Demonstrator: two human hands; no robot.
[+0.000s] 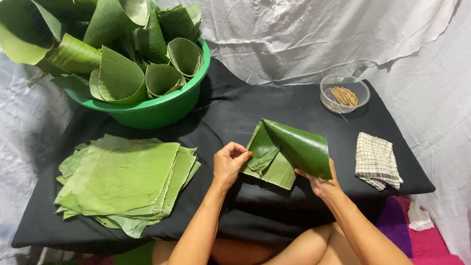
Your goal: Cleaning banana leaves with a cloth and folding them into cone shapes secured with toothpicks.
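Leaf (293, 151), green and folded over like a cone, sits between two hands just above the black tabletop (242, 212). Left hand (229, 164) pinches the leaf's left edge, its fingers (243, 155) pressed together on it. Right hand (320, 183) holds the leaf from below, fingers hidden behind the fold. A flat stack of cut leaves (122, 183) lies to the left. A checked cloth (377, 162) lies to the right. Farther back is a small clear bowl of thin sticks (344, 94). A big green tub (157, 110) holds many rolled leaf cones (119, 74).
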